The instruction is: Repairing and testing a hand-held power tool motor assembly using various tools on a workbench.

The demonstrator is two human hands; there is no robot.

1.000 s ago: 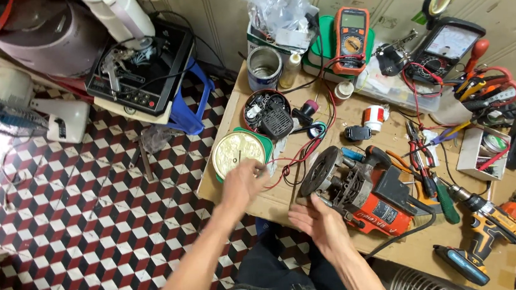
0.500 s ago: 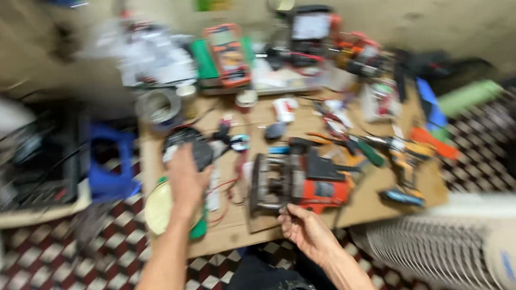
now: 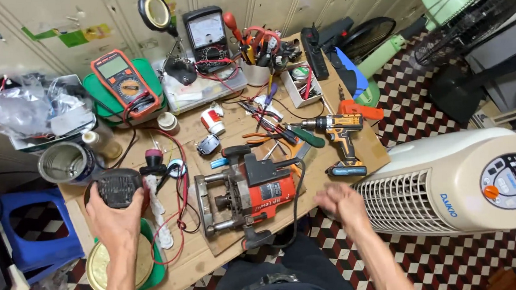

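Left hand point(image 3: 113, 221) grips a black round object point(image 3: 117, 188) at the left edge of the cluttered wooden worktop point(image 3: 229, 251). Right hand point(image 3: 339, 203), blurred and loosely curled, holds nothing, right of an orange power router point(image 3: 246, 195)

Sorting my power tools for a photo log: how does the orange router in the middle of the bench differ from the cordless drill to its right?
The orange router is bulkier and lies on a wooden board; the cordless drill is slimmer and lies on the bare workbench. The router trails a black cord; the drill shows no cord and ends in a battery base. The router has side knobs, the drill a pistol grip. Both lie on their sides, and neither hand touches them.
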